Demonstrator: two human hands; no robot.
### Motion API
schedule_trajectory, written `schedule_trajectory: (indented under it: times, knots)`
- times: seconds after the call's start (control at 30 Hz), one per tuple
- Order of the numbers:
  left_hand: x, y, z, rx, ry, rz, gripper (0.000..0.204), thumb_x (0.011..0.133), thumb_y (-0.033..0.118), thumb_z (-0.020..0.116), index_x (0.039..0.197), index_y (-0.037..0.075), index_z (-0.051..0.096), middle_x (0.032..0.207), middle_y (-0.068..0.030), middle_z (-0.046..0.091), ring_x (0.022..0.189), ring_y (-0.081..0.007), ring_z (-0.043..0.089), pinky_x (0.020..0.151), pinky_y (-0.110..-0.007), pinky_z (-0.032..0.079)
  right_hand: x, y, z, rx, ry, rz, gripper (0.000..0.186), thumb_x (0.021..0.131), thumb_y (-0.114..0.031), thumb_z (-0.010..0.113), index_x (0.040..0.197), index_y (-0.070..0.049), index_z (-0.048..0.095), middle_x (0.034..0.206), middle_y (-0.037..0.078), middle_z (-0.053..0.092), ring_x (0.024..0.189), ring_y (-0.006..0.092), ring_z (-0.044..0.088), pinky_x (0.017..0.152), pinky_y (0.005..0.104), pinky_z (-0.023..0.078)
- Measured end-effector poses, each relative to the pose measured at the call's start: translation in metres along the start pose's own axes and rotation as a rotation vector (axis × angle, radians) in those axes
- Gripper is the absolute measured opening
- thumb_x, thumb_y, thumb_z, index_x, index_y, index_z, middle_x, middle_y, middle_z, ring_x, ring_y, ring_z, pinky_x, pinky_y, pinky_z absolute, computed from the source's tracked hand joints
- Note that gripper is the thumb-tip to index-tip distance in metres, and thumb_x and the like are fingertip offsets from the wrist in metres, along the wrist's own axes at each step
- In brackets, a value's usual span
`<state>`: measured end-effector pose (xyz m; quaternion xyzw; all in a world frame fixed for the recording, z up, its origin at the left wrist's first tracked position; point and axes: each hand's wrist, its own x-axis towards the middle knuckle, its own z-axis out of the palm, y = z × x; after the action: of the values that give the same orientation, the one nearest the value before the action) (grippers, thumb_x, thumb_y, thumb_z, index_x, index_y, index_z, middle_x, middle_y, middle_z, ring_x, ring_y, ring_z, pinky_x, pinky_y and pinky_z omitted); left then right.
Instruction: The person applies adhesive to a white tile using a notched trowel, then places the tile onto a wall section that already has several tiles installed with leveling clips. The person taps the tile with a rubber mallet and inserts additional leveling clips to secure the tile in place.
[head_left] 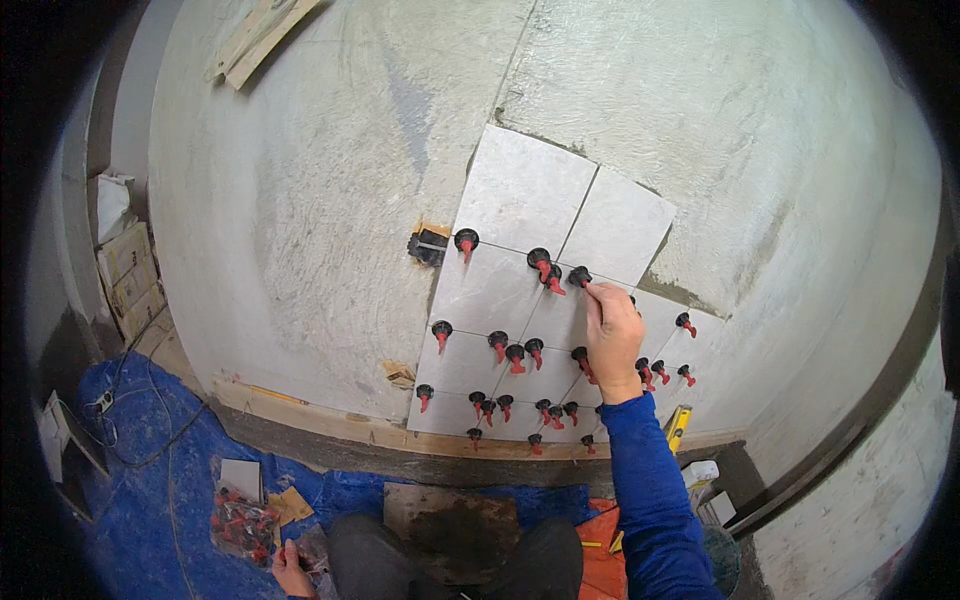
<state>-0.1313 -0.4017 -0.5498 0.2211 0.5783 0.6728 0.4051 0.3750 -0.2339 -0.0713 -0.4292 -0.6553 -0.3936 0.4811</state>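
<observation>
Most of the frame is taken up by a grey plastered wall (300,200), rough and streaked, curving with the lens from the upper left across to the right edge. Set into it at centre is a patch of pale grey tiles (520,190), several rows deep, stepping down toward the lower right. Below the wall, a blue tarp (160,480) covers the floor in the lower left of the frame, with a wooden batten (320,420) running along the foot of the tiles. The person's right arm, in a blue sleeve (650,490), rises from the bottom edge right of centre. Dark-trousered knees (450,560) sit at bottom centre. A clear bag of red and black clips (240,525) lies on the tarp at lower left. The right hand (612,340) rests flat against the tiles at centre right, fingers held close together and reaching up, fingertips pinching or pressing the black cap of one levelling clip (580,275) on the joint below the two top tiles; which of the two I cannot tell. The left hand (290,572) is low at the bottom edge just beside the bag, curled, its fingers seemingly closed on something small I cannot make out. Many more red-and-black clips (515,355) dot the tile joints.
</observation>
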Motion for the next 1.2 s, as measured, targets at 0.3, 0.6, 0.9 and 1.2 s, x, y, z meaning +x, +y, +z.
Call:
schedule_trajectory:
  times: [0.3,0.6,0.9,1.2]
  knots:
    - [-0.008,0.009,0.011,-0.019,0.147,-0.053,0.04,0.104,0.039,0.071,0.083,0.01,0.054,0.074,0.0041,0.047,0.065,-0.0093,0.044,0.061,-0.033,0.036,-0.007,0.007,0.006,0.13,0.074,0.235,0.01,0.092,0.001,0.077,0.102,0.003,0.076,0.101,0.015,0.078,0.089,0.0242,0.076,0.081,0.0328,0.059]
    - [-0.012,0.019,0.012,0.191,0.145,0.021,0.049,0.103,0.047,0.07,0.082,0.008,0.048,0.074,0.002,0.04,0.071,-0.0142,0.037,0.07,-0.037,0.033,-0.004,0.003,0.002,0.005,0.021,0.063,0.014,0.09,0.003,0.077,0.103,-0.002,0.077,0.101,0.014,0.078,0.091,0.0274,0.076,0.082,0.0346,0.059]
    - [-0.008,0.013,0.007,0.223,0.045,-0.006,0.049,0.103,0.048,0.069,0.085,0.005,0.052,0.077,0.0015,0.04,0.072,-0.014,0.038,0.068,-0.037,0.031,0.006,-0.002,-0.001,-0.088,-0.02,-0.069,0.014,0.089,0.004,0.076,0.102,-0.002,0.075,0.103,0.015,0.076,0.092,0.0315,0.075,0.08,0.039,0.059]
    - [-0.003,0.052,0.045,0.115,-0.006,0.097,0.037,0.107,0.038,0.067,0.092,0.005,0.06,0.08,0.0039,0.046,0.073,-0.0088,0.041,0.066,-0.03,0.035,0.009,-0.003,-0.004,-0.102,-0.045,-0.119,0.015,0.088,0.003,0.076,0.102,-0.002,0.074,0.102,0.016,0.076,0.091,0.033,0.075,0.08,0.0393,0.06]
